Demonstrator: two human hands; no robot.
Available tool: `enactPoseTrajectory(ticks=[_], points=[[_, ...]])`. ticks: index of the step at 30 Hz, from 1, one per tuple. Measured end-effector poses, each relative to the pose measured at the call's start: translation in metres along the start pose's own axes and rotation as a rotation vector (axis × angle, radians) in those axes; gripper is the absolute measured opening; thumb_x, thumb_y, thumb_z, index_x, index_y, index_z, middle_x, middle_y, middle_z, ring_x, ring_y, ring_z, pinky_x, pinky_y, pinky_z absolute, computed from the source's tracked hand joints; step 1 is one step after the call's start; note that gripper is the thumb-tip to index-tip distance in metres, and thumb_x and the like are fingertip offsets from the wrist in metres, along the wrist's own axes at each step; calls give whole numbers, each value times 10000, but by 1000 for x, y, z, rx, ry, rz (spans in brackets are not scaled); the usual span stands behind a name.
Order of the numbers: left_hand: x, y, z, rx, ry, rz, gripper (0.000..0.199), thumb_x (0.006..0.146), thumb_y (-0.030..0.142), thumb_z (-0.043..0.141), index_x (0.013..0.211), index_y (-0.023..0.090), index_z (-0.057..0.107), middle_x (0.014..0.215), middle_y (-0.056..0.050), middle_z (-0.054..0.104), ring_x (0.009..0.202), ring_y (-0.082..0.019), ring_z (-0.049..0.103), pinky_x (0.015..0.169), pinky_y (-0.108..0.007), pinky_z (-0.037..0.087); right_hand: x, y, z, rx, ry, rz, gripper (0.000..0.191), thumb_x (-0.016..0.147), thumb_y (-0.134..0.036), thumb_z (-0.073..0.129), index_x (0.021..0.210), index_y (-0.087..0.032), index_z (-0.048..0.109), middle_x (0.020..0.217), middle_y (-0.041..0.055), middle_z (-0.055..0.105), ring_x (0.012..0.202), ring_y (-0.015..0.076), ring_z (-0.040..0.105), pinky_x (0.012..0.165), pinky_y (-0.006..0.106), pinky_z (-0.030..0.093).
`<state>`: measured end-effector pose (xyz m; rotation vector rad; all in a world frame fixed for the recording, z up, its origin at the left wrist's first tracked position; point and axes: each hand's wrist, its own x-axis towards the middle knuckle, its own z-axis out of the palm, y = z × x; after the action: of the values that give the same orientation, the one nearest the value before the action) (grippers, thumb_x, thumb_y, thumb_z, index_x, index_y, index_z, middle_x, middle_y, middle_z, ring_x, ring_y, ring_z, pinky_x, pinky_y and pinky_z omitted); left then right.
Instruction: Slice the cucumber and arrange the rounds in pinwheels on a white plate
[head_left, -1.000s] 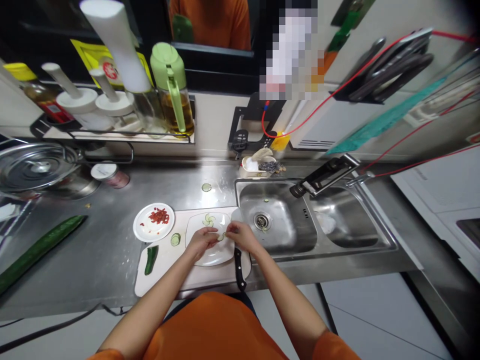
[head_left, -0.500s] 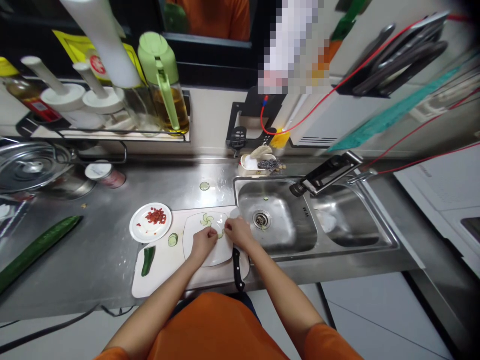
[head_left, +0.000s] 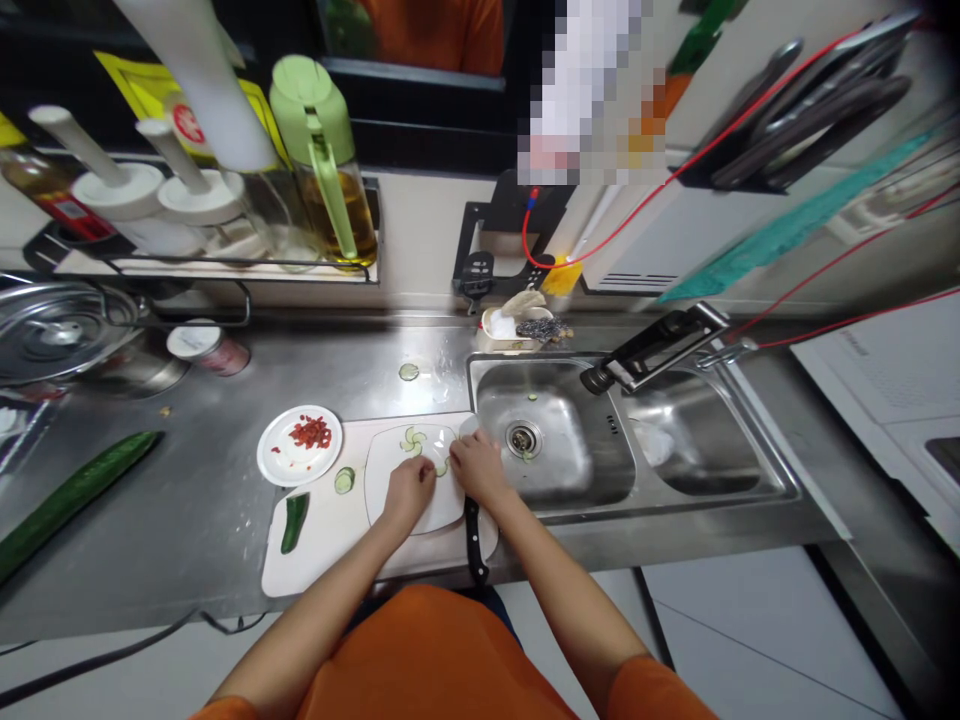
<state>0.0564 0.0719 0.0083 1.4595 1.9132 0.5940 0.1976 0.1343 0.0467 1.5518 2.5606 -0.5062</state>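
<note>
A white square plate (head_left: pixel 379 470) lies on a white cutting board (head_left: pixel 330 570). Thin cucumber slices (head_left: pixel 412 440) form a small curved cluster near its far side. Another cut cucumber slice (head_left: pixel 442 468) lies between my hands. Over the plate, my left hand (head_left: pixel 409 492) is closed with fingers curled, tips beside that slice. My right hand (head_left: pixel 480 468) is closed too, its bent fingers at the plate's right edge; whatever either hand pinches is hidden. Below the right hand a knife (head_left: pixel 475 540) shows its black handle; the blade is mostly hidden. A cucumber piece (head_left: pixel 295 522) and cucumber round (head_left: pixel 344 480) rest on the board.
Left of the board stands a white plate with chopped red bits (head_left: pixel 311 433). A whole cucumber (head_left: pixel 82 500) lies farther left, a loose slice (head_left: pixel 409 372) behind. At right is a steel sink (head_left: pixel 555 470) with a black faucet (head_left: pixel 652 345). A condiment rack (head_left: pixel 300 270) hangs above.
My right fingers have shifted slightly right, away from the slice, and bent closer together. My left hand stays in nearly the same place, fingers more curled. The view has moved slightly.
</note>
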Motion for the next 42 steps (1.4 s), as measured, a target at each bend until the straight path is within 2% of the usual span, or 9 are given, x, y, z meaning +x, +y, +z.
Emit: enactPoseTrajectory(ticks=[7, 10, 13, 18, 31, 42], points=[[-9, -18, 8, 14, 115, 258, 203, 831, 196, 484, 948, 192, 650, 933, -54, 619, 848, -155, 588, 784, -272, 475, -36, 2, 11, -8, 96, 164, 212, 937, -297, 435, 943, -225, 635, 961, 67, 605, 982, 214, 426, 725, 290, 276], [-11, -23, 12, 63, 117, 316, 228, 852, 208, 480, 1008, 214, 646, 991, -49, 605, 837, -136, 591, 761, -247, 490, -50, -3, 20, -17, 59, 145, 250, 937, -303, 437, 1119, -272, 605, 947, 68, 616, 974, 222, 440, 719, 299, 279], [-13, -25, 15, 95, 114, 331, 234, 864, 216, 477, 1023, 221, 649, 1007, -47, 599, 827, -125, 592, 746, -228, 493, -57, -9, 26, -33, 11, 129, 348, 941, -279, 415, 1275, -282, 515, 936, 92, 628, 978, 238, 455, 729, 321, 285], [-12, -25, 15, 114, 74, 341, 225, 871, 218, 476, 986, 220, 670, 994, -44, 602, 817, -117, 588, 749, -219, 488, -56, -14, 29, -48, -36, 148, 425, 940, -231, 387, 1362, -264, 424, 921, 111, 637, 979, 246, 472, 753, 343, 291], [-12, -18, 12, 146, 33, 320, 249, 878, 212, 458, 988, 222, 681, 984, -46, 619, 849, -129, 587, 767, -228, 483, -54, -8, 32, -77, -41, 145, 464, 933, -198, 381, 1392, -268, 370, 939, 125, 634, 1019, 262, 458, 746, 355, 290], [-13, -12, 10, 167, 37, 305, 252, 883, 219, 453, 983, 223, 684, 976, -49, 624, 836, -128, 590, 761, -232, 491, -53, -9, 29, -89, -39, 162, 448, 938, -207, 371, 1380, -278, 390, 946, 120, 634, 1033, 263, 447, 754, 351, 286]])
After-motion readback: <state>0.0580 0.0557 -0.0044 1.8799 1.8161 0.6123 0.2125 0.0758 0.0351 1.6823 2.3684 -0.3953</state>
